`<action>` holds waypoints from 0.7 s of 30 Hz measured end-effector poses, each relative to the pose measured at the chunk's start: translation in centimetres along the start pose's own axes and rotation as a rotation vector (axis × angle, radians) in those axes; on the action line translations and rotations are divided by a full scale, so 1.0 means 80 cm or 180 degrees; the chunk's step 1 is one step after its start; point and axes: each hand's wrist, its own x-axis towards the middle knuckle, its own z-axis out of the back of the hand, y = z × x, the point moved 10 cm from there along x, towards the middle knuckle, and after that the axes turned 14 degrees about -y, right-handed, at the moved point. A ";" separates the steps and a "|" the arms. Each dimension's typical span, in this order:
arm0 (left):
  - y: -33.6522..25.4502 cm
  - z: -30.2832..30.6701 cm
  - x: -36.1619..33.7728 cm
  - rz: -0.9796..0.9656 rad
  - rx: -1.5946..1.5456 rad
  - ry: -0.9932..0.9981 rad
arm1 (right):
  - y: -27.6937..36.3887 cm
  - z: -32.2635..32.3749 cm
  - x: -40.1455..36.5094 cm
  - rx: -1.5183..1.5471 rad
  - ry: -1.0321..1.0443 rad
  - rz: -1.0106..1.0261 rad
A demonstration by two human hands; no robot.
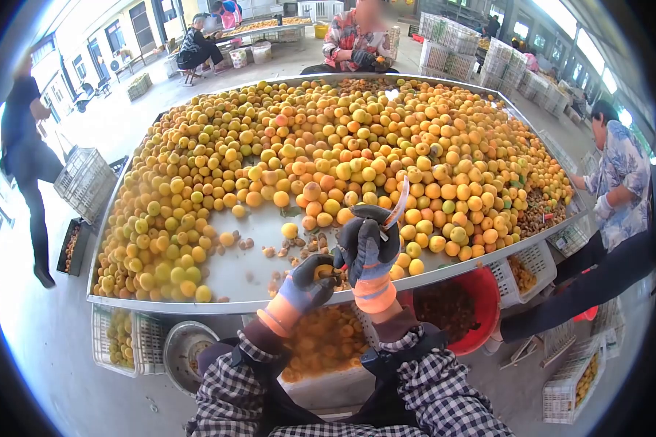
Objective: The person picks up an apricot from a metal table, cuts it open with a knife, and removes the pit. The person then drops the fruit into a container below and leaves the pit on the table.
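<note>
My left hand [304,285], in a dark glove with an orange cuff, is closed around an apricot [323,272] just over the table's near edge. Close beside it, my right hand [370,251], gloved the same way, grips a small curved knife [399,204] whose blade points up and away from me. The fingertips of both hands nearly meet at the fruit, and whether it is cut open I cannot make out. Loose apricots [291,153] cover most of the metal table [255,227] ahead, with brown pits [297,251] scattered near my hands.
Below the table edge stand a crate of apricot pieces [324,339], a red tub [481,306] and a metal basin [184,349]. Co-workers are at the far side [346,40] and right [619,171]; another person [25,146] stands left. White crates [87,182] surround the table.
</note>
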 end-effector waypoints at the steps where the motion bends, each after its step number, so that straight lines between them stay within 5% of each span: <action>1: 0.001 -0.001 0.000 -0.0006 -0.0004 -0.0001 | 0.002 -0.001 0.000 -0.0001 0.0005 0.0004; 13: -0.011 -0.006 -0.006 0.0093 0.0230 0.0075 | -0.001 -0.004 -0.004 0.0034 0.0187 0.0083; 21: -0.031 -0.009 -0.006 -0.0887 0.1015 -0.0217 | -0.043 0.021 0.003 0.0303 -0.0465 -0.0515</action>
